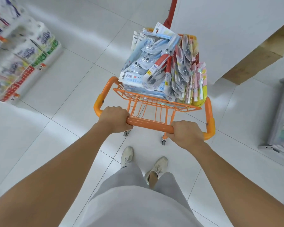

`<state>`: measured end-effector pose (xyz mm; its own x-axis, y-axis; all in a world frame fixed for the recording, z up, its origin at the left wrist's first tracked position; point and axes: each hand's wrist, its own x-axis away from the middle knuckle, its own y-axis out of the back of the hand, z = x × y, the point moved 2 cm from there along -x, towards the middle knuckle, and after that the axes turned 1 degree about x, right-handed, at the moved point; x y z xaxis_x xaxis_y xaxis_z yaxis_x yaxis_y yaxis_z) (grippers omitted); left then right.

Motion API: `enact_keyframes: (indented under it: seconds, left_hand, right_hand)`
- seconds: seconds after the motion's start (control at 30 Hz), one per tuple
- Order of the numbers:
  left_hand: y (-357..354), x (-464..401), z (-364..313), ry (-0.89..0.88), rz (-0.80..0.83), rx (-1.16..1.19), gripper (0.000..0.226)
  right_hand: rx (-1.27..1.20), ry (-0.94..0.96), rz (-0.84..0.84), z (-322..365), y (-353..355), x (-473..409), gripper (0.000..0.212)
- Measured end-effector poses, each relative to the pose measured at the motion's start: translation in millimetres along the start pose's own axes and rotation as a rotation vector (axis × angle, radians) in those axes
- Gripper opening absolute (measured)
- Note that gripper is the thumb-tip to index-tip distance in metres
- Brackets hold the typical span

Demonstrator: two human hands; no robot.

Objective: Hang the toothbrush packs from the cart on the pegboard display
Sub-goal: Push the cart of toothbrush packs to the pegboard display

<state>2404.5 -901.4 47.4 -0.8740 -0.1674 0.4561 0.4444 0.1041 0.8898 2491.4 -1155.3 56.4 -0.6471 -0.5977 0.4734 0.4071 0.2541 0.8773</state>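
Both hands are wrapped round the orange push bar of the cart point(154, 102): the left hand point(114, 119) is closed over the bar near its left bend, the right hand point(186, 134) is closed over it near the right bend, and nothing else is held by either. The toothbrush packs point(162, 66) are still heaped in the cart's wire basket, piled above the rim, with blue and clear blister packs laid flat to the left and red, pink and yellow ones stood on edge to the right. No pegboard display can be made out, so it is judged that the hanging has not yet begun and the cart is only being brought along. From here, packs could be shed from the overfull heap if the cart were jolted or turned sharply, the upright ones at the right rim being the likeliest to slide off. A wide white counter block point(228, 38) with a brown base stands close on the right, and a corner could be clipped there. Wrapped paper rolls point(31, 46) are stacked on the floor to the left, a low rack point(282, 122) is seen at the far right, and a red post point(171, 12) rises just beyond the basket.
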Motion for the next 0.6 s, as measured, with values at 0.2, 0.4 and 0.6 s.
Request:
enact_keyframes:
  seconds: [0.2, 0.4, 0.6]
  left_hand:
    - [-19, 40, 5, 0.155, -0.021, 0.1, 0.036]
    - [-39, 78, 14, 0.269, -0.029, 0.197, 0.031]
    - [-60, 118, 46, 0.413, -0.019, 0.286, 0.03]
  right_hand:
    - [0.121, 0.161, -0.025, 11, 5, -18, 0.018]
    - [0.201, 0.204, -0.036, 37, 11, -32, 0.018]
    - [0.245, 0.313, -0.012, 90, 12, -46, 0.022]
